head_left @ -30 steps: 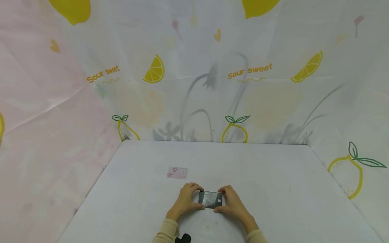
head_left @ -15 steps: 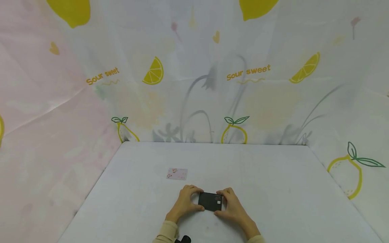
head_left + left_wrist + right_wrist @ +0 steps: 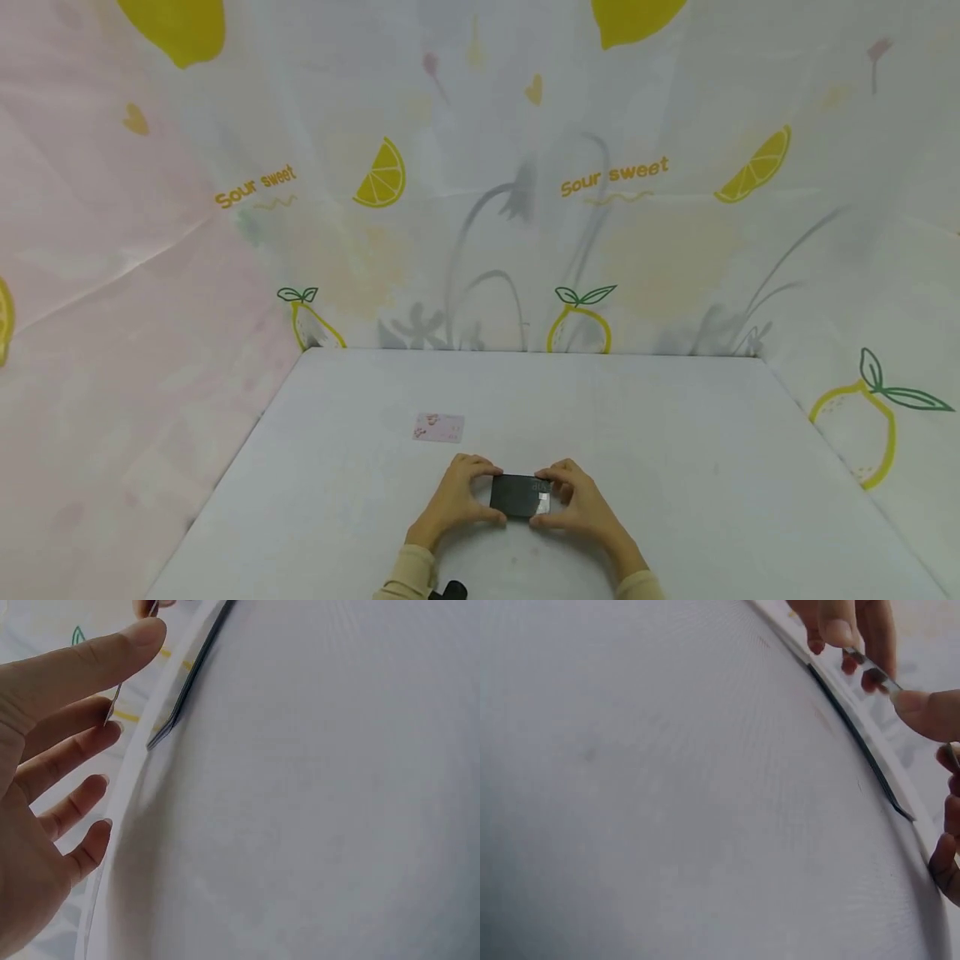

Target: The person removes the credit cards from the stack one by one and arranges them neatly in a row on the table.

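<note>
On the white table a black card [image 3: 513, 497] with VIP lettering lies between my two hands. In both wrist views it is a dark strip [image 3: 196, 669] seen nearly edge-on. A thin shiny sheet [image 3: 877, 671], apparently clear, is held just above it. My left hand [image 3: 454, 498] pinches the sheet's left end between thumb and fingers, its other fingers spread in the left wrist view. At the opposite end my right hand [image 3: 579, 505] pinches it the same way. Glare shows over the black card's right part in the head view.
A pale pink card [image 3: 438, 427] with a red floral print lies flat beyond the left hand. A black object [image 3: 452, 591] shows at the bottom edge near the left sleeve. Lemon-printed cloth [image 3: 480, 208] hangs behind and beside the table [image 3: 675, 433].
Glare covered most of the black card a second ago, vanished half a second ago, and now sits at its right end. The hands have barely shifted and keep their pinch.
</note>
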A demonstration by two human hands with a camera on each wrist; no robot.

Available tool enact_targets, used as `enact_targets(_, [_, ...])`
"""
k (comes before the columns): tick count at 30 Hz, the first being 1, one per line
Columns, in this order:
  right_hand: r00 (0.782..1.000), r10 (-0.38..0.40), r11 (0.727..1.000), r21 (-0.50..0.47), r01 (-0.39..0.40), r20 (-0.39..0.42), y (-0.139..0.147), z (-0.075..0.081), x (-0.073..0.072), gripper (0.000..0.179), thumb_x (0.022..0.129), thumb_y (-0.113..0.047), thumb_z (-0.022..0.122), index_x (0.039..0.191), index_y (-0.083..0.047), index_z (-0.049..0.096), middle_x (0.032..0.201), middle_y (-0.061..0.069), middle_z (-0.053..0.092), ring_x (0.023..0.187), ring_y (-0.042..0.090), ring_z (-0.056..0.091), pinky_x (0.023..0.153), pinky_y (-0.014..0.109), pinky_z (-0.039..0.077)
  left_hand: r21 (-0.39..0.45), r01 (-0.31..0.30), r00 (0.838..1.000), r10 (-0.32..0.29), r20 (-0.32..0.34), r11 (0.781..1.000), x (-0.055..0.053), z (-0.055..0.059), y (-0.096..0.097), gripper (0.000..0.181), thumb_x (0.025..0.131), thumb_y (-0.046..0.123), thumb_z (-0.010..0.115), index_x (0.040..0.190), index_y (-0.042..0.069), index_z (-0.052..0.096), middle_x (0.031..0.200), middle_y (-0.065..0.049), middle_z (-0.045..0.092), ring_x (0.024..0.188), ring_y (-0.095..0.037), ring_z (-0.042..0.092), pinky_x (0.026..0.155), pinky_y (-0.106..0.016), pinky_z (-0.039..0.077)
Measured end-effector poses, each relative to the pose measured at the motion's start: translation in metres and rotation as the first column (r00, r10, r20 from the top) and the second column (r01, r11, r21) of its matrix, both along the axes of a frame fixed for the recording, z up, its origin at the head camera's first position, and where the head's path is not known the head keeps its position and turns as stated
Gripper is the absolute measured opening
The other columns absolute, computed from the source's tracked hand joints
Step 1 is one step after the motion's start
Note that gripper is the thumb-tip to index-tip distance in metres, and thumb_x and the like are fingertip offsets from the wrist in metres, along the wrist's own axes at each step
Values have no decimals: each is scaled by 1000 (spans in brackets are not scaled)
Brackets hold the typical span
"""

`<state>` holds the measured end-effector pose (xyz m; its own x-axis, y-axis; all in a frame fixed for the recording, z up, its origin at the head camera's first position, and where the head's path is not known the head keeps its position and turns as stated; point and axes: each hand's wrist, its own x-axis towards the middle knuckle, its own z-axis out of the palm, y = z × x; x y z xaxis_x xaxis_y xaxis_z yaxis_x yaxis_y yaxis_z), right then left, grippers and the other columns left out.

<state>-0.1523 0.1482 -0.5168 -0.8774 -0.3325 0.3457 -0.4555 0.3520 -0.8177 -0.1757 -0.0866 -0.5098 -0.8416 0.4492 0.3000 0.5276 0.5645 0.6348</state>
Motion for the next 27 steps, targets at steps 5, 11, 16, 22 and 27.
enact_targets(5, [1000,9,1000,3,-9,29,0,1,-1,51,63,-14,86,107,1,66,94,7,55,79,19,49,63,23,44,-21,19,1000,-18,16,1000,3,10,-2,61,53,27,90,106,4,69,103,-4,63,97,-20,49,89,-38,43])
enact_targets(11, [1000,-2,1000,-3,2,25,-3,3,-3,51,62,-8,86,107,3,66,94,11,57,78,28,49,62,26,43,-56,32,999,-31,4,998,4,19,-2,61,56,23,90,110,1,68,104,-5,60,97,-21,48,87,-37,43])
enact_targets(16, [1000,1,999,50,-2,9,-4,8,-4,52,63,-15,86,108,2,66,95,7,56,81,22,51,66,25,42,-72,26,1000,-26,11,997,2,21,-3,57,58,23,89,106,2,68,100,-3,59,95,-21,48,86,-36,43])
enact_targets(22, [999,2,992,125,4,-48,-5,17,-7,53,63,-24,87,105,2,67,94,3,55,81,18,53,64,24,44,-37,14,1000,-14,5,999,0,23,-5,54,56,21,90,103,4,69,99,-3,60,95,-22,49,85,-38,43])
enact_targets(27, [996,11,987,160,4,-93,-5,23,-13,53,63,-24,87,104,3,67,94,4,55,81,20,53,64,26,45,-18,8,1000,-8,1,1000,-4,27,-7,54,55,21,90,102,5,69,100,-3,61,96,-23,50,86,-40,43])
